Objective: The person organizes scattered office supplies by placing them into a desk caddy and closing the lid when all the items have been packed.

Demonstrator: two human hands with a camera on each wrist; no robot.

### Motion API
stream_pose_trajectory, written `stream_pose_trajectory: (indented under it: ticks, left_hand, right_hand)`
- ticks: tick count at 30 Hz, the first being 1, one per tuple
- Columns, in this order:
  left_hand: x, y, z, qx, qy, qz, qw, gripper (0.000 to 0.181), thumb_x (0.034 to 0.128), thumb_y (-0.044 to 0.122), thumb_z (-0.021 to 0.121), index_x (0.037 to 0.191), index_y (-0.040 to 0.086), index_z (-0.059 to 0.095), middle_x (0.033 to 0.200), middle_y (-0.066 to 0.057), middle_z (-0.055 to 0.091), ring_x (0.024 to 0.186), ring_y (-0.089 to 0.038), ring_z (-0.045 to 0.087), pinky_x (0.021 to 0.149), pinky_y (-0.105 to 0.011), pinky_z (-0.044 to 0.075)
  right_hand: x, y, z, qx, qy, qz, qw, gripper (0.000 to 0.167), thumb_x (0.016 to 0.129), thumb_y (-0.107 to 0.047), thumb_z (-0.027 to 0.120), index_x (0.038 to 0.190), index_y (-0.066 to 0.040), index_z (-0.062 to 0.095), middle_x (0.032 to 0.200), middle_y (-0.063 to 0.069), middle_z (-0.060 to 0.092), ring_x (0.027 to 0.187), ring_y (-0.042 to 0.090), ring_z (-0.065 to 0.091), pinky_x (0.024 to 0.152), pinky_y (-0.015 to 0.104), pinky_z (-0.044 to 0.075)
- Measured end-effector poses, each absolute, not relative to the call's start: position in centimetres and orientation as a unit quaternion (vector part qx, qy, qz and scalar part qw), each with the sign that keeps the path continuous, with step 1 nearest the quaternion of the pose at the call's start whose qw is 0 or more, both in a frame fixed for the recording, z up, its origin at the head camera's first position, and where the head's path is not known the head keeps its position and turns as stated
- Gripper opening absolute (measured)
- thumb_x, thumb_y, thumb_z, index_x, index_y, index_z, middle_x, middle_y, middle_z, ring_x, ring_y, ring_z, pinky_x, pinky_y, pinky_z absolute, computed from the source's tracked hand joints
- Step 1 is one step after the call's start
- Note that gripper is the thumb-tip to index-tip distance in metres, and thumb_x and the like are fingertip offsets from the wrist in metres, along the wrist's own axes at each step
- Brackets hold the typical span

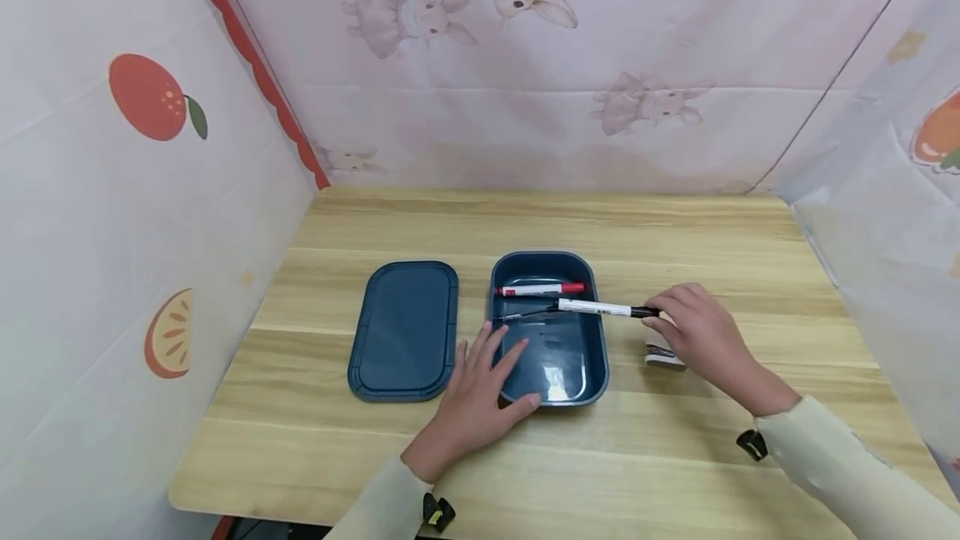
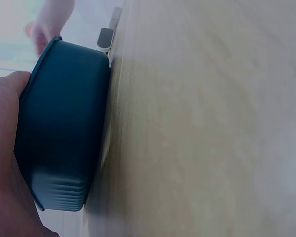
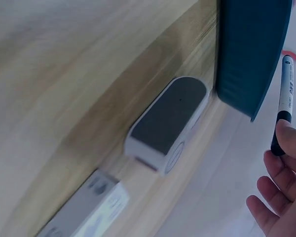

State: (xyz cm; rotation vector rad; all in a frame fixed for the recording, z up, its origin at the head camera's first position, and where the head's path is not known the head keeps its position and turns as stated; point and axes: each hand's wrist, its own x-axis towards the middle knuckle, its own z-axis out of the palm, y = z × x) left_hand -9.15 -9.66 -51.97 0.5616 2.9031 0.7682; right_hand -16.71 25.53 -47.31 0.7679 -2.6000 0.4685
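The right hand (image 1: pixel 697 332) pinches the black-capped marker (image 1: pixel 600 307) by its dark end, just right of the box (image 1: pixel 558 352), with the marker's far end reaching over the box's right rim. The left hand (image 1: pixel 472 407) lies with fingers spread over the box's near-left edge, seemingly steadying it on the bench (image 1: pixel 637 461). A red marker (image 1: pixel 542 290) lies inside the box towards its far end; the lid (image 1: pixel 405 332) sits left of the box, apart. The step looks like loading the box; the next move probably calls for bringing the marker fully inside the rim and letting go. Right of the box, the right hand partly covers an oval block (image 3: pixel 172 116) and a pale carton (image 3: pixel 96 207). Whether the dark streak inside the box is shadow or another pen, I cannot tell.
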Motion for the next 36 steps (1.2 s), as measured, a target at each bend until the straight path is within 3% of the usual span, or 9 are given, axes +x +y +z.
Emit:
stream_pose_trajectory:
  ticks: [8, 28, 36]
  left_hand:
    - [-9.1, -9.6, -52.2, 0.187, 0.949, 0.250, 0.037, 0.074, 0.0939, 0.072, 0.046, 0.159, 0.043, 0.023, 0.170, 0.008, 0.008, 0.157, -0.019, -0.010, 0.122, -0.066, 0.002]
    - [-9.1, -9.7, -52.3, 0.188, 0.951, 0.242, 0.047, 0.075, 0.0931, 0.078, 0.037, 0.159, 0.044, 0.024, 0.170, 0.009, 0.006, 0.157, -0.017, -0.014, 0.122, -0.065, 0.001]
    - [-9.2, -9.6, -52.3, 0.186, 0.950, 0.246, 0.046, 0.075, 0.0934, 0.076, 0.040, 0.159, 0.042, 0.026, 0.170, 0.008, 0.006, 0.156, -0.016, -0.015, 0.122, -0.065, 0.000]
  right_hand:
    - [-17.9, 23.4, -47.3, 0.292, -0.925, 0.154, 0.186, 0.017, 0.086, -0.017, 0.080, 0.100, -0.009, 0.073, 0.096, 0.003, 0.068, 0.098, 0.023, 0.056, 0.074, 0.040, 0.053]
    - [-20.9, 19.5, -47.6, 0.315, -0.921, 0.132, 0.185, 0.021, 0.087, -0.019, 0.080, 0.100, -0.004, 0.075, 0.097, 0.009, 0.071, 0.098, 0.027, 0.059, 0.086, 0.041, 0.053]
    - [-21.9, 18.1, -47.2, 0.338, -0.919, 0.112, 0.171, 0.019, 0.089, -0.019, 0.078, 0.101, -0.005, 0.075, 0.096, 0.007, 0.070, 0.098, 0.025, 0.058, 0.088, 0.039, 0.053]
